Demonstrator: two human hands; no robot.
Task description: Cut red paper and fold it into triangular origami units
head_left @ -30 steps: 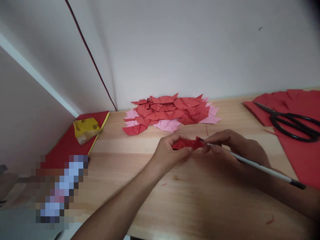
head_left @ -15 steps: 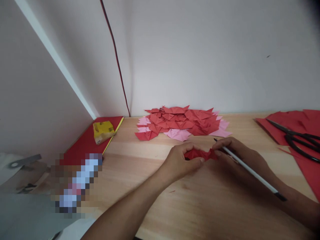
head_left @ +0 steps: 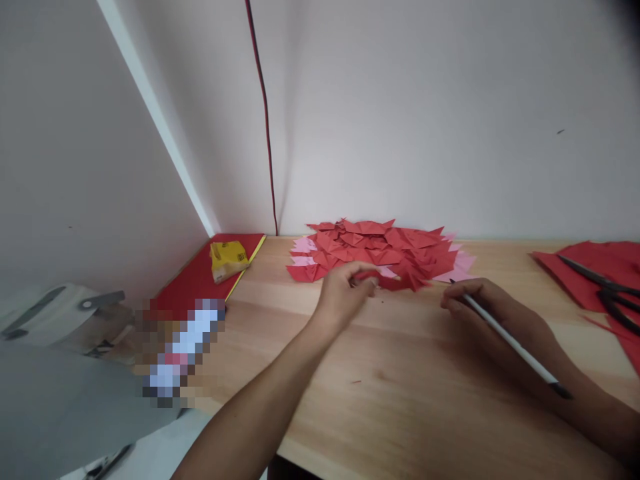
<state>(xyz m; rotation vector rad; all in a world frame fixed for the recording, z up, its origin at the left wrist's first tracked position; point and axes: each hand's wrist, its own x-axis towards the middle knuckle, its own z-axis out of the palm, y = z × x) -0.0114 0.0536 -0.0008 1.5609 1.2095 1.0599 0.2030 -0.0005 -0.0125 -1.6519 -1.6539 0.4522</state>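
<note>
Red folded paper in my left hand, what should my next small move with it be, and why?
I'd probably lay the red folded paper at the front of the paper pile: the left hand pinches one end of it, it overlaps the pile in this view, and the right hand is apart from it, holding the white pen.

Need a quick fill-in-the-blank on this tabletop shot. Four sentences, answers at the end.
1. The slim white pen-like tool with a dark end is in the person's ____ hand.
2. The left hand holds a folded, ____ paper piece.
3. The crumpled yellow packet rests on a flat dark-red folder edged in ____.
4. The layered folded-paper pile mixes red with ____.

Missing words: right; red; yellow; pink.
</note>
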